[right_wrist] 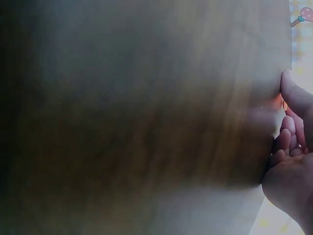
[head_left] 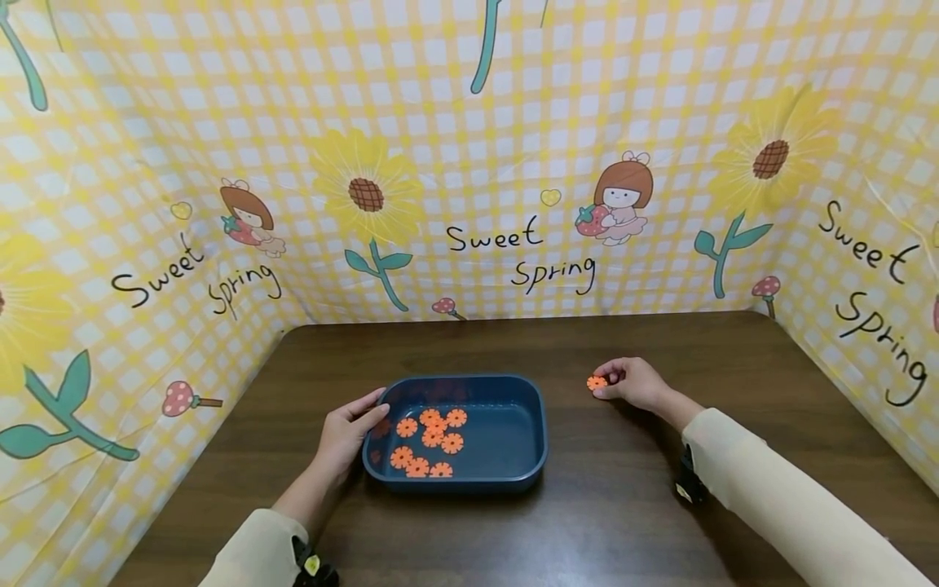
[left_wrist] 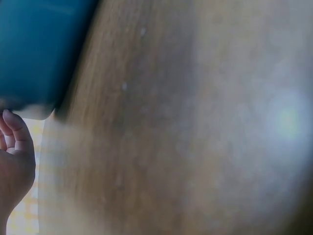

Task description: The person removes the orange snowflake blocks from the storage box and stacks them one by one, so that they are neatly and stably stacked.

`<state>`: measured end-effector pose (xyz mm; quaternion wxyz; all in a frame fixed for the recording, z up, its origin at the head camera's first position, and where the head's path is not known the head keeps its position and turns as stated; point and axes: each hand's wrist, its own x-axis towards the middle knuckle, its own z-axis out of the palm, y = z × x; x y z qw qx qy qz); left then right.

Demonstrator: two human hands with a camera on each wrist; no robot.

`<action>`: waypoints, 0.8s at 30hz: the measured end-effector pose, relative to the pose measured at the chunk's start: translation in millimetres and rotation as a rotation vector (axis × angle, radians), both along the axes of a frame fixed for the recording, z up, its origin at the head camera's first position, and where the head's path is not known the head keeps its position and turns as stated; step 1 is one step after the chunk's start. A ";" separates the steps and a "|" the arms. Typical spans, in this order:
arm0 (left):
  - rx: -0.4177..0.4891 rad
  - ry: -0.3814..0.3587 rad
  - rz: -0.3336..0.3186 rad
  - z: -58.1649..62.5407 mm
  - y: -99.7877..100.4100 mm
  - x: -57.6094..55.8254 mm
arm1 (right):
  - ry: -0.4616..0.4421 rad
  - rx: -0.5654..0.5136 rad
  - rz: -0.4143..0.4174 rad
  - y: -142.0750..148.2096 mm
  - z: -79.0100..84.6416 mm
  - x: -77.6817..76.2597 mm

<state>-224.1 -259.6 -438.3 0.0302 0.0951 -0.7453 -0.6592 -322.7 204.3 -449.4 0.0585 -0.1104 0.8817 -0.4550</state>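
A dark blue rectangular tray (head_left: 499,432) with rounded corners sits on the table. Several orange notched flower-shaped discs (head_left: 451,443) lie in its left half, some overlapping. My left hand (head_left: 345,432) holds the tray's left rim, thumb over the edge; in the left wrist view that hand (left_wrist: 17,161) appears below the tray's blue wall (left_wrist: 39,54). To the right of the tray, my right hand (head_left: 637,385) pinches one orange disc (head_left: 597,382) between thumb and fingers, close over the table. In the right wrist view, only a sliver of orange shows by the thumb.
The brown wooden table (head_left: 557,530) ends at a yellow-and-white checked cloth (head_left: 513,163), printed with flowers and figures, which stands along its back and both sides. Dark wrist devices (head_left: 689,481) sit at both cuffs. Light reflects off the tabletop's front part.
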 end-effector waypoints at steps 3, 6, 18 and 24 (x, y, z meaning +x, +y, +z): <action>0.012 -0.005 0.005 -0.5 -1.4 0.4 | -0.008 0.001 -0.003 -1.4 -0.1 0.1; 0.015 -0.004 0.002 -0.6 -2.6 0.3 | -0.015 0.001 -0.002 -1.9 0.4 -0.1; 0.015 0.017 -0.014 -0.2 -1.8 0.8 | -0.034 -0.007 0.006 -0.2 0.0 -2.2; 0.001 0.012 -0.008 -0.3 -0.4 1.0 | -0.054 -0.042 0.034 3.1 6.1 1.2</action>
